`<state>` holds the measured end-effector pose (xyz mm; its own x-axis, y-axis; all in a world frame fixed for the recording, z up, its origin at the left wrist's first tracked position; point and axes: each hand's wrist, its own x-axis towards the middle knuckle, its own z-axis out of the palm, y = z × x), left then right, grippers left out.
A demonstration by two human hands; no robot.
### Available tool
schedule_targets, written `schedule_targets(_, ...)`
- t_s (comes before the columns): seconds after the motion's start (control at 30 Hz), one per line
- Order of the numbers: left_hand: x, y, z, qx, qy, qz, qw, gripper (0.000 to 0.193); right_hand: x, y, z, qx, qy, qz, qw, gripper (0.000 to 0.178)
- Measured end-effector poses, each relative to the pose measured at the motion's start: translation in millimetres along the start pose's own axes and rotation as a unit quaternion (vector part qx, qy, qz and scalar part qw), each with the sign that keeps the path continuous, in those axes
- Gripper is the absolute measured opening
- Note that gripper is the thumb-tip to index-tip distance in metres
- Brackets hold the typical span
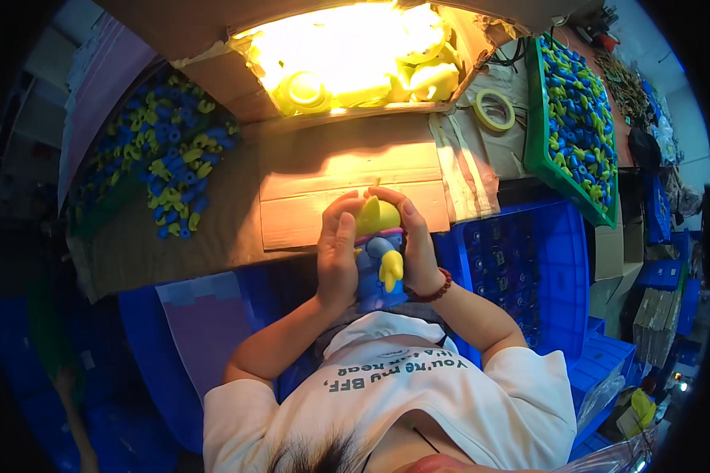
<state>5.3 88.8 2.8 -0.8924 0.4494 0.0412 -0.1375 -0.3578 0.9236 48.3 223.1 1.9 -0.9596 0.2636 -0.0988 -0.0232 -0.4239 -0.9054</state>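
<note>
A toy figure (382, 258) with a yellow pointed-eared head, a pink band at its neck, a blue body and a yellow arm is held between my two hands, above my lap. My left hand (339, 256) wraps the figure's left side, its fingers around the head. On the other side my right hand (420, 244) closes around the head and body, with a dark red beaded bracelet (440, 287) on that wrist. A lit flat cardboard sheet (347, 185) lies on the bench just beyond my fingertips.
Beyond the sheet, a brightly lit cardboard box (292, 117) holds yellow parts. Blue and yellow small parts (173, 158) are heaped at left; more fill a green tray (538, 150) at right. A tape roll (495, 109) lies between. Blue crates (564, 268) flank me. Another person's arm (75, 418) shows lower left.
</note>
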Motion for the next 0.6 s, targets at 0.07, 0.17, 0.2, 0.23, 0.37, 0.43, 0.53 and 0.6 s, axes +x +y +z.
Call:
schedule_targets(0.07, -12, 1, 10, -0.013, 0.025, 0.007, 1.000, 0.028, -10, -8, 6, -0.017, -0.010, 0.018, 1.000, 0.049)
schedule_targets(0.17, -31, -9, 14, 0.117, 0.034, 0.052, 0.991, 0.026, -27, -5, 2, -0.004, -0.013, 0.046, 0.999, 0.043)
schedule_targets(0.2, -36, -10, 16, 0.140, 0.036, 0.064, 0.987, 0.026, -32, -3, 2, -0.002, -0.017, 0.044, 0.999, 0.041)
schedule_targets(0.23, -41, -11, 17, 0.163, 0.037, 0.076, 0.983, 0.026, -36, 0, 1, 0.001, -0.020, 0.043, 0.999, 0.040)
schedule_targets(0.37, -50, -12, 24, 0.156, 0.054, 0.076, 0.983, 0.025, -40, 12, -4, -0.110, 0.003, 0.006, 0.994, 0.033)
schedule_targets(0.43, -43, -5, 24, 0.184, 0.051, 0.109, 0.976, 0.025, -36, -2, 3, -0.065, -0.005, -0.005, 0.998, 0.032)
schedule_targets(0.53, -5, 0, 17, 0.254, 0.016, 0.158, 0.954, 0.023, -6, -1, -1, -0.019, -0.005, -0.046, 0.999, 0.033)
schedule_targets(0.6, 45, -1, 4, 0.254, -0.022, 0.162, 0.953, 0.024, 35, -1, 2, -0.017, 0.030, -0.094, 0.995, 0.034)
